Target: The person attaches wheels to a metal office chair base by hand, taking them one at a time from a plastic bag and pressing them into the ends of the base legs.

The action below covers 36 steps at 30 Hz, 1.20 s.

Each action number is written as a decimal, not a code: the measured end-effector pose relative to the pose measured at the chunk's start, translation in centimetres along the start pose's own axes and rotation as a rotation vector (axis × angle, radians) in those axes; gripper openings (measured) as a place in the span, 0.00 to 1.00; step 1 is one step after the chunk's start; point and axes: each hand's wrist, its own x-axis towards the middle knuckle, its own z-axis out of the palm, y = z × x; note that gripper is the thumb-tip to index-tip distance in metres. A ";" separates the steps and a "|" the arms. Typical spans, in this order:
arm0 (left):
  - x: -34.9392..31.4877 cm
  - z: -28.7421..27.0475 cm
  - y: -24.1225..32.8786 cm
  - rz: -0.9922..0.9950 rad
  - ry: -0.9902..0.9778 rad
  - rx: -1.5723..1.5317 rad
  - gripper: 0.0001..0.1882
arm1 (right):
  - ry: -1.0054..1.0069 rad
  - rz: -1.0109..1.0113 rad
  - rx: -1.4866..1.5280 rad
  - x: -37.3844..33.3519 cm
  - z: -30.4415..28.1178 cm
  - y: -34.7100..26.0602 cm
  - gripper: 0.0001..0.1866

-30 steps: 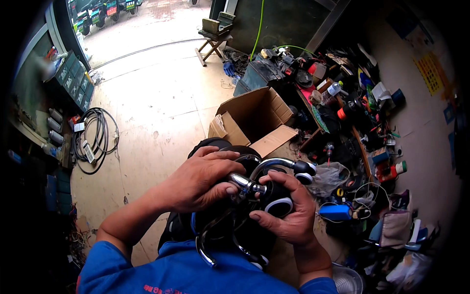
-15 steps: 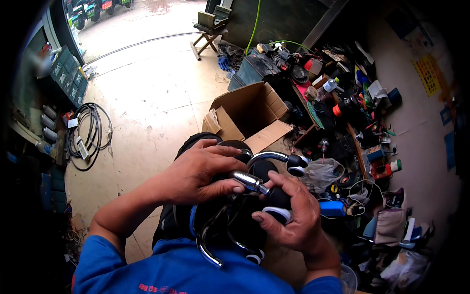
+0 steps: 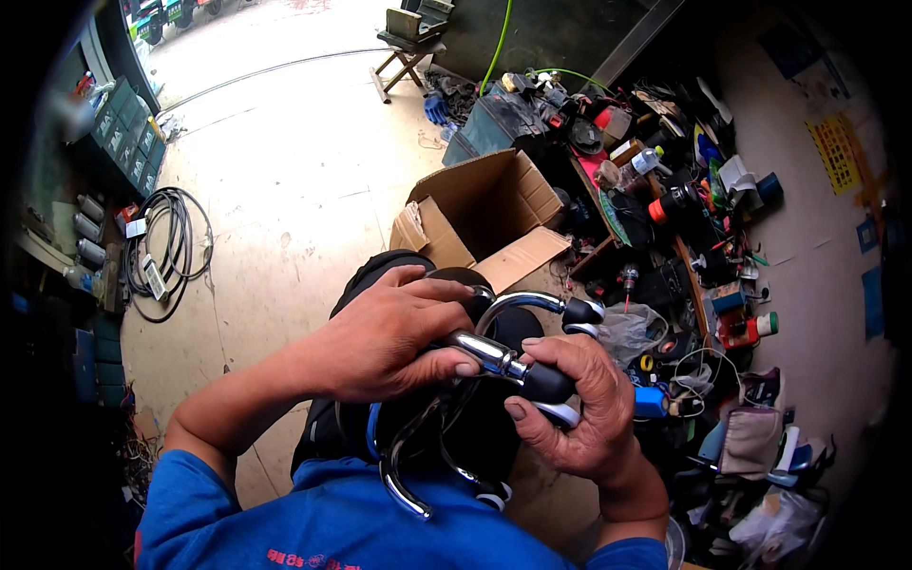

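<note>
A chrome chair base [image 3: 521, 300] with curved legs rests across my lap. My left hand [image 3: 394, 332] is wrapped over it, the thumb lying along a shiny leg [image 3: 484, 351] that points toward my right hand. At that leg's end is a caster [image 3: 548, 384] with a black hood and a white-rimmed wheel. My right hand [image 3: 591, 408] closes on this caster, thumb below and fingers above. Another black-and-white caster [image 3: 582, 313] sits on the far leg. A bare-ended leg [image 3: 404, 489] curves toward my blue shirt, with a further white-rimmed caster [image 3: 494, 498] beside it.
An open cardboard box [image 3: 475, 214] stands just ahead. Piled tools, bottles and parts fill the right side, with a blue block [image 3: 651, 402] near my right hand. A coiled dark cable [image 3: 171, 252] lies on the floor at left. A folding stool [image 3: 410, 52] stands far off.
My right hand has shifted slightly right, and the caster in it now lines up more with the leg. My left hand keeps its hold. The whole view has moved a little.
</note>
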 end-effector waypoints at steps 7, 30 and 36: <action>0.6 -0.2 0.6 0.010 -0.067 0.073 0.25 | -0.061 -0.181 -0.175 0.8 -1.0 0.4 0.28; 1.0 -1.3 0.0 -0.008 -0.209 0.045 0.24 | -0.118 -0.047 -0.175 0.9 -1.0 -0.3 0.34; 0.9 -1.1 0.1 0.004 -0.178 0.019 0.24 | -0.024 0.118 -0.074 -0.5 -0.3 -0.4 0.35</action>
